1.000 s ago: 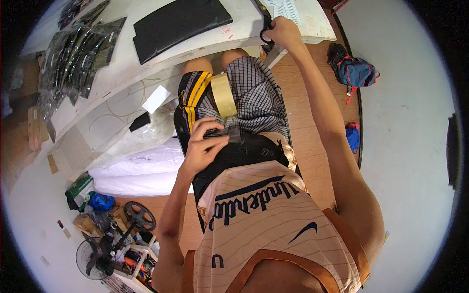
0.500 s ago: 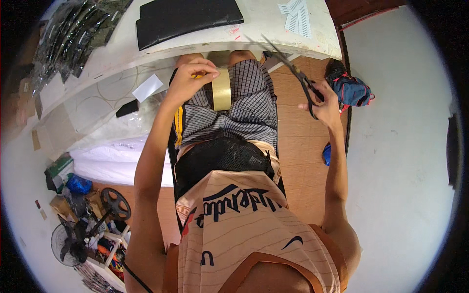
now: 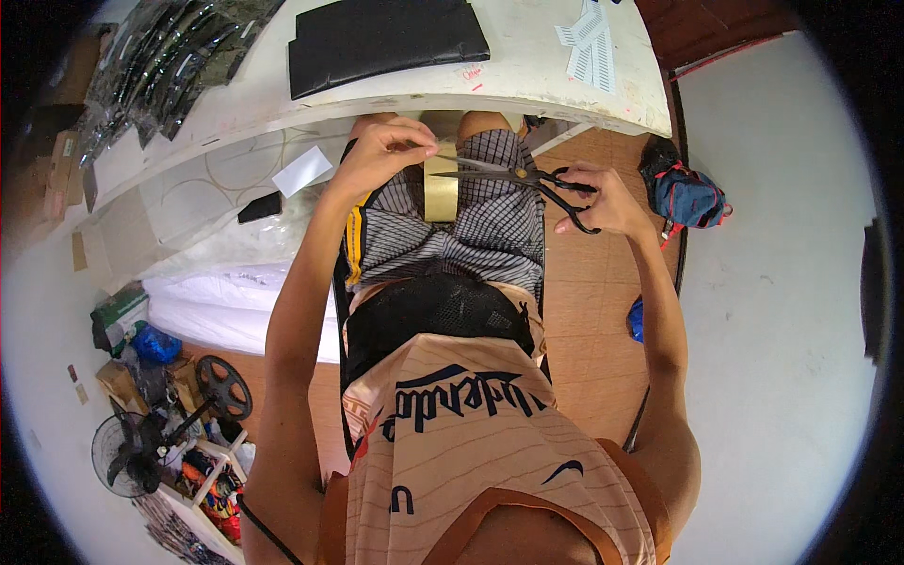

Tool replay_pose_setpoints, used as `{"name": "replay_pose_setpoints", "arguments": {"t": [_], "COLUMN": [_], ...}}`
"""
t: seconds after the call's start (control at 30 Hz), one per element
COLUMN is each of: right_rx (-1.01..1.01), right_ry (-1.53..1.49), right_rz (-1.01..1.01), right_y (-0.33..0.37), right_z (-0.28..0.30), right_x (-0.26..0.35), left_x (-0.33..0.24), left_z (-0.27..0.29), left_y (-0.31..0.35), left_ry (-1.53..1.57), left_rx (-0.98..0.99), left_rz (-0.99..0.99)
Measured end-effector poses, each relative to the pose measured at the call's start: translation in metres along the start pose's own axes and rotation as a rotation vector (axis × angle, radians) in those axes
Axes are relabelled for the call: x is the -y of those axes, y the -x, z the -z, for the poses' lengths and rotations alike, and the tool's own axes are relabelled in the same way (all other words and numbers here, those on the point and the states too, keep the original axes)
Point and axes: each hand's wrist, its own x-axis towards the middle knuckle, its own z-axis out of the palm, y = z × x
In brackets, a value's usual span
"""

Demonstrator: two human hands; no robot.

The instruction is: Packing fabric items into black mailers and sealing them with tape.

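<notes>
My left hand (image 3: 381, 158) has its thumb and fingers pinched together at the upper edge of a gold-coloured strip of tape (image 3: 441, 196), which hangs down over my lap. In my right hand (image 3: 607, 200) is a pair of black-handled scissors (image 3: 521, 174), thumb and fingers in the loops. Their slightly parted blades point left and lie across the upper part of the strip, near my left fingertips. Whether the blades touch the strip, I cannot tell.
Beyond my hands is a white table (image 3: 527, 99) bearing a flat black sheet (image 3: 386, 45), white printed strips (image 3: 590, 52) and plastic-wrapped dark items (image 3: 169, 75). A blue bag (image 3: 695, 196) is on the floor at right. A fan (image 3: 130, 454) stands at lower left.
My right hand has turned the scissors and brought them left, so the blades now cross the strip. My left hand stays pinched at its upper edge. The whole view has shifted slightly.
</notes>
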Motion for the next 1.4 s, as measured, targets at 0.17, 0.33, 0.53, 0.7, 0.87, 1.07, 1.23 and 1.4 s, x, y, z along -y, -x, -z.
{"name": "replay_pose_setpoints", "arguments": {"t": [0.17, 0.33, 0.53, 0.7, 0.87, 1.07, 1.23, 1.4], "right_rx": [-0.032, 0.002, -0.003, -0.027, -0.071, -0.132, -0.343, -0.529], "right_ry": [-0.014, 0.059, 0.090, 0.098, 0.152, 0.180, 0.181, 0.225], "right_rz": [0.117, 0.172, 0.176, 0.214, 0.256, 0.111, 0.066, -0.044], "right_y": [-0.005, -0.008, -0.007, -0.005, 0.003, 0.021, 0.022, 0.012], "right_z": [-0.001, 0.004, 0.008, 0.005, 0.005, 0.005, -0.002, -0.011], "right_x": [-0.007, -0.004, 0.000, -0.003, -0.008, -0.012, -0.024, -0.026], "left_x": [-0.002, 0.001, -0.004, -0.002, -0.002, 0.008, 0.009, 0.010], "left_z": [0.000, 0.000, -0.005, -0.005, -0.005, -0.010, -0.025, -0.037], "left_y": [-0.002, 0.000, 0.005, 0.011, 0.016, 0.025, 0.035, 0.048], "left_ry": [-0.019, 0.044, 0.148, 0.209, 0.285, 0.222, 0.117, -0.201], "left_rx": [0.011, 0.036, 0.051, 0.104, 0.094, 0.028, -0.091, -0.200], "left_rz": [-0.005, -0.001, 0.149, 0.105, 0.041, -0.009, -0.093, -0.280]}}
